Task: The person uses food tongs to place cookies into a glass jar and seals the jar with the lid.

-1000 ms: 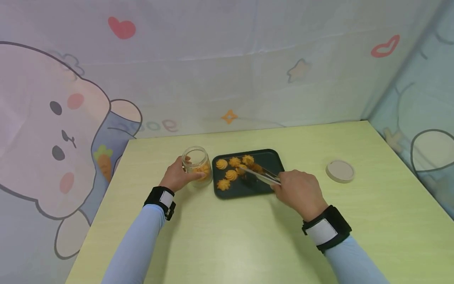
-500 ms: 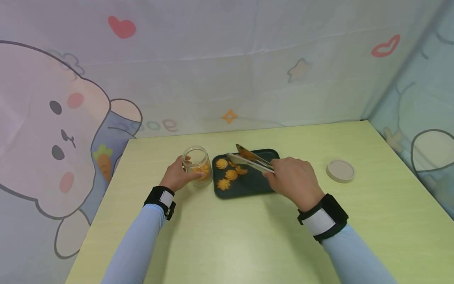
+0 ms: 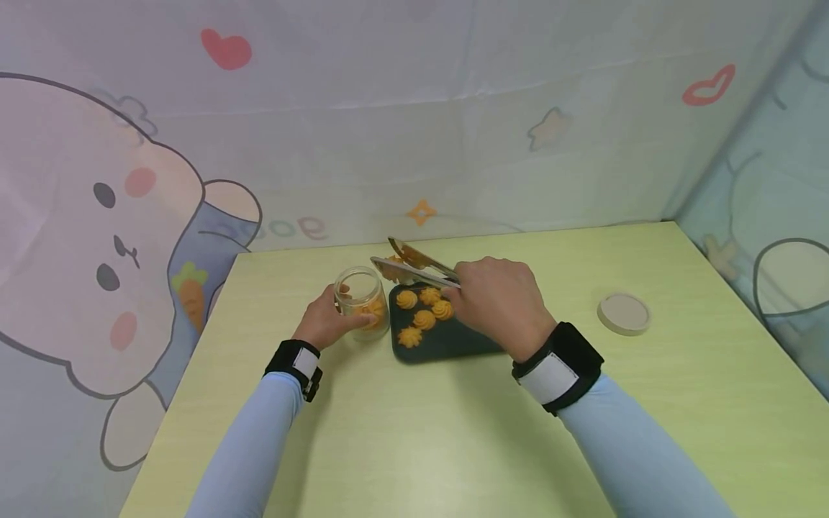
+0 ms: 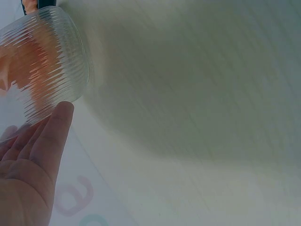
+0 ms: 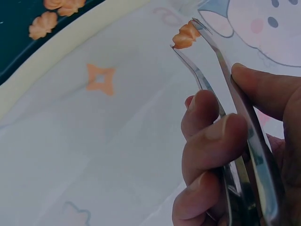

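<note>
Ok, R hand (image 3: 501, 298) gripping metal tongs (image 3: 421, 274), tips pinching 1 cookie (image 5: 186, 35), up off the tray (image 3: 453, 342) & near the jar's rim; can't tell if it's over the opening. L hand (image 3: 324, 321) wrapped round the glass jar (image 3: 363, 305), upright on table (image 3: 388, 432), w/ more cookies (image 4: 42, 66) inside. Jar's just beside tray's L edge, v. tight gap. 5 cookies visible on tray, L half; R end partly behind my R hand.

Room: table runs wide to R, lid (image 3: 624, 314) flat there, well apart from tray, short of table's R edge. Near side, broad stretch of tabletop btwn my forearms (image 3: 249, 446). Far edge runs along backdrop (image 3: 414, 108), behind jar & tray.

Text: few pale letters (image 3: 313, 228) on backdrop, L of orange star (image 3: 422, 213), can't read the word.
</note>
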A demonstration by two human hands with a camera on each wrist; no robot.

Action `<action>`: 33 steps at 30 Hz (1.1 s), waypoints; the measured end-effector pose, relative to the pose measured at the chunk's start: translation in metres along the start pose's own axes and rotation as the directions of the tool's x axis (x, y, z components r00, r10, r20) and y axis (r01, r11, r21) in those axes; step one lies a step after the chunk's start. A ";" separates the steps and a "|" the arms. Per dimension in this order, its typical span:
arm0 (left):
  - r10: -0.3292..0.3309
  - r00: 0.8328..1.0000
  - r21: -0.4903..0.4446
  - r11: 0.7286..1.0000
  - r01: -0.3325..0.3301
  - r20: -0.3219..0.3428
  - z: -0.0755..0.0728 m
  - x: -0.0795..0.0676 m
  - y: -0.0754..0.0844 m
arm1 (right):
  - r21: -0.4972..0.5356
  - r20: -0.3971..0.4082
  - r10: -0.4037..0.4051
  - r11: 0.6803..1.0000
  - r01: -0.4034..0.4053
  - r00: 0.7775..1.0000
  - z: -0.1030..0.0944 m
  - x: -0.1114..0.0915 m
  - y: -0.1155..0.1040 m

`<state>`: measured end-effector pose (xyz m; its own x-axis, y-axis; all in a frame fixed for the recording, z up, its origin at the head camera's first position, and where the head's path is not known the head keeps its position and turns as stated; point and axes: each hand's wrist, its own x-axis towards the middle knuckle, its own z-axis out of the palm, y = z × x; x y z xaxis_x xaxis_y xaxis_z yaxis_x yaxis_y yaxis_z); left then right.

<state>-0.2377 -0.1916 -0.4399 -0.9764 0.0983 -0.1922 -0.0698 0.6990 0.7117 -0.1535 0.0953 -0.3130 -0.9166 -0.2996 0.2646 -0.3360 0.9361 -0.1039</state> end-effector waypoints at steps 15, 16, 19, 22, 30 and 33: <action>-0.005 1.000 -0.052 0.999 0.005 -0.001 0.003 0.002 -0.006 | -0.036 0.129 -0.043 0.998 0.048 0.991 0.007 0.031 -0.039; -0.002 1.000 -0.053 0.999 0.002 0.002 0.003 0.002 -0.006 | -0.038 0.135 -0.048 0.998 0.053 0.990 0.008 0.032 -0.040; 0.003 1.000 -0.055 0.998 -0.002 0.006 0.004 0.003 -0.005 | -0.043 0.145 -0.060 0.997 0.067 0.988 0.010 0.034 -0.043; 0.005 1.000 -0.048 0.999 -0.005 0.007 0.004 0.003 -0.004 | -0.049 0.141 -0.068 0.996 0.075 0.988 0.012 0.034 -0.045; -0.007 1.000 -0.036 0.999 0.006 -0.003 0.000 0.003 -0.005 | -0.019 0.169 -0.046 0.999 0.050 0.985 0.013 0.036 -0.044; -0.010 1.000 -0.039 0.999 0.010 0.001 0.001 0.004 -0.005 | -0.008 0.177 -0.032 0.999 0.034 0.984 0.013 0.036 -0.043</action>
<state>-0.2407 -0.1944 -0.4450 -0.9755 0.0916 -0.2001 -0.0878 0.6719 0.7355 -0.1750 0.0422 -0.3110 -0.9291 -0.3576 0.0940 -0.3654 0.9267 -0.0871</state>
